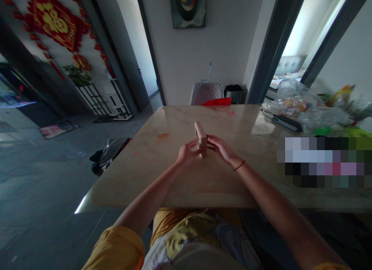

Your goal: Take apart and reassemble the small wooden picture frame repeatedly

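A small pale wooden block (200, 135) stands on its edge on the beige marble table (162, 177), about at the table's middle. My left hand (187, 152) presses its fingers against the block's left face. My right hand (221, 148), with a red string round the wrist, grips the block's right face with curled fingers. Both hands hold the block upright between them, and its lower end is hidden by my fingers.
A grey chair (206, 93) with a red item on it stands at the table's far edge. Clear plastic bags with food (302, 107) and a dark flat device (286, 122) crowd the table's right side. A dark bundle (109, 151) lies on the floor to the left.
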A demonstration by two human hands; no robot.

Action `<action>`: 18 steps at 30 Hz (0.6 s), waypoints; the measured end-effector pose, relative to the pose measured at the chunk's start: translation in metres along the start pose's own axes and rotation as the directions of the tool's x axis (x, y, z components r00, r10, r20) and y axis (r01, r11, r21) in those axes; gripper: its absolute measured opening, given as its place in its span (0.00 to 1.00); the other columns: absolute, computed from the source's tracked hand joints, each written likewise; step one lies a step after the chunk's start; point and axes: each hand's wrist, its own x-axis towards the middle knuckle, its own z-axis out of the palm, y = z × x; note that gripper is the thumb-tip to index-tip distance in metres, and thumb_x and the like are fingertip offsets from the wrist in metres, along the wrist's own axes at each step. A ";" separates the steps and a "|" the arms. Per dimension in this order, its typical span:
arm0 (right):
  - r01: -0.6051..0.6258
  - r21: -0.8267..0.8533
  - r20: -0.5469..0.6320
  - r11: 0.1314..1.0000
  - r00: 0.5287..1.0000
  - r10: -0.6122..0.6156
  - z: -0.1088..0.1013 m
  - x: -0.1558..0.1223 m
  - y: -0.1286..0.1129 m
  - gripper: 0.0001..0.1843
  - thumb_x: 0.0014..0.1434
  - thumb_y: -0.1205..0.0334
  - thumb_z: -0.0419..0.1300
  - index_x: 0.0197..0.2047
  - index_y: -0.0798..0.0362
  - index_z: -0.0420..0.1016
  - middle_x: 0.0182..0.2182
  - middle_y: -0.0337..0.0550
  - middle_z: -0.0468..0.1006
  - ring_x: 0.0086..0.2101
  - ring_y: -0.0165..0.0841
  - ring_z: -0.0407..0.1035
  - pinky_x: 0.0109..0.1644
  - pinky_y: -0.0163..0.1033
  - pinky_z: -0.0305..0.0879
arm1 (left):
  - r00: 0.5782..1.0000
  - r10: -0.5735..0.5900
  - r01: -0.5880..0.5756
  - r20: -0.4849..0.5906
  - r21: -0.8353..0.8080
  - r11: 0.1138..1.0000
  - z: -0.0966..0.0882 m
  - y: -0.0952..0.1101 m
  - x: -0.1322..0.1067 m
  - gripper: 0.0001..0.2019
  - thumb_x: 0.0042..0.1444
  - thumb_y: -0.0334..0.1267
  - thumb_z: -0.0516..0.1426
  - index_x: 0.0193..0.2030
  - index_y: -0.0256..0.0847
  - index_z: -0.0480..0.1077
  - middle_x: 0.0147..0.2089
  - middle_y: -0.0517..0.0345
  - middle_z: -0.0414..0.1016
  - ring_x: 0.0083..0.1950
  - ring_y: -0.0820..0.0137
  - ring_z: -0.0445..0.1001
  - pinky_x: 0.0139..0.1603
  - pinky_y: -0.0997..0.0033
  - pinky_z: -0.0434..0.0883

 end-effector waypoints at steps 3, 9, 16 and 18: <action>-0.012 -0.052 -0.009 0.999 1.000 0.011 0.000 -0.001 0.000 0.18 0.51 0.51 0.61 0.45 0.44 0.75 0.49 0.40 0.75 0.52 0.37 0.65 0.54 0.45 0.59 | 0.999 -0.019 0.017 -0.027 -0.049 0.999 -0.001 -0.009 0.004 0.20 0.48 0.43 0.63 0.50 0.47 0.74 0.45 0.54 0.79 0.50 0.59 0.76 0.50 0.62 0.70; -0.025 -0.096 -0.001 0.995 1.000 0.025 0.001 0.000 0.001 0.17 0.50 0.51 0.61 0.43 0.44 0.77 0.49 0.41 0.75 0.52 0.38 0.65 0.53 0.45 0.58 | 0.996 -0.026 0.016 -0.081 -0.126 0.992 -0.002 -0.017 0.011 0.13 0.50 0.37 0.61 0.44 0.44 0.76 0.41 0.55 0.80 0.45 0.62 0.78 0.46 0.63 0.72; -0.034 -0.123 0.026 0.992 0.999 0.038 -0.001 0.000 0.003 0.15 0.49 0.49 0.61 0.39 0.46 0.79 0.49 0.42 0.76 0.52 0.39 0.65 0.54 0.47 0.59 | 0.993 -0.027 0.016 -0.115 -0.098 0.995 0.001 -0.007 0.006 0.22 0.45 0.40 0.65 0.49 0.44 0.71 0.49 0.51 0.77 0.52 0.59 0.75 0.47 0.63 0.72; -0.049 -0.128 0.059 0.991 0.997 0.057 0.000 -0.001 0.003 0.15 0.49 0.49 0.62 0.37 0.47 0.80 0.49 0.43 0.76 0.51 0.39 0.66 0.54 0.47 0.59 | 0.994 -0.025 0.012 -0.102 -0.126 0.992 0.002 -0.007 0.006 0.24 0.45 0.42 0.65 0.50 0.43 0.69 0.50 0.50 0.76 0.51 0.59 0.75 0.46 0.64 0.72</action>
